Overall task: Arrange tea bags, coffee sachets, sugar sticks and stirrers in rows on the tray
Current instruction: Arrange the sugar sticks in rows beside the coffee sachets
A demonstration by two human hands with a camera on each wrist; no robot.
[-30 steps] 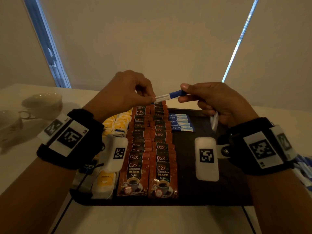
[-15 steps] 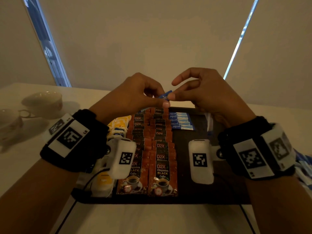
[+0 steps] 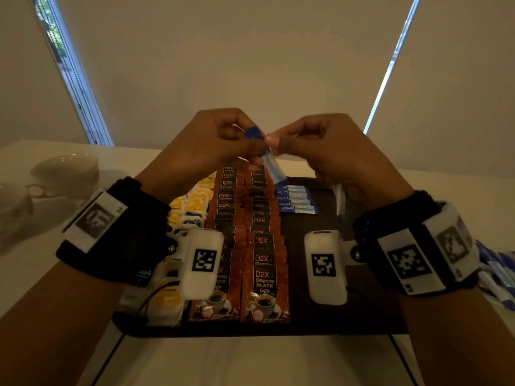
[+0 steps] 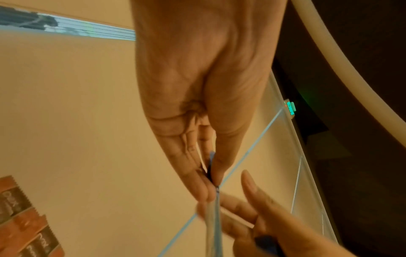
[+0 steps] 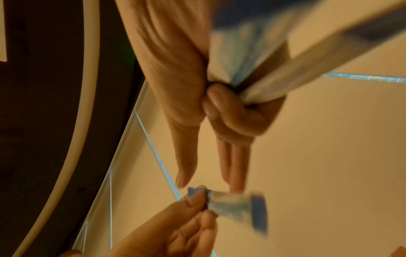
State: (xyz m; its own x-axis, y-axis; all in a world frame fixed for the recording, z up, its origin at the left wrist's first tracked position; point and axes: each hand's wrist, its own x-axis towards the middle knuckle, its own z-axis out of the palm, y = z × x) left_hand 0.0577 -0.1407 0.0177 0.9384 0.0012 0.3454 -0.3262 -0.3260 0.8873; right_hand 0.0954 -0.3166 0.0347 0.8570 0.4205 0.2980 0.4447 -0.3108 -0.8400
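Both hands are raised over the dark tray (image 3: 334, 324). My left hand (image 3: 250, 140) pinches the upper blue end of a blue-and-white sugar stick (image 3: 271, 165), which hangs tilted down to the right. My right hand (image 3: 274, 142) touches that stick with its thumb and forefingers, while its curled last fingers grip a bundle of sugar sticks (image 5: 252, 69). The tray holds two columns of coffee sachets (image 3: 264, 288), yellow tea bags (image 3: 192, 201) on their left, and a short row of sugar sticks (image 3: 296, 199) at the far right of the sachets.
Two pale cups (image 3: 67, 171) stand on the white table at the far left. A loose pile of blue-and-white sugar sticks (image 3: 496, 274) lies on the table by my right wrist. The tray's right half is bare dark surface.
The stick was stretched level between the two hands. The hands came together, and now it hangs tilted from my left hand's pinch.
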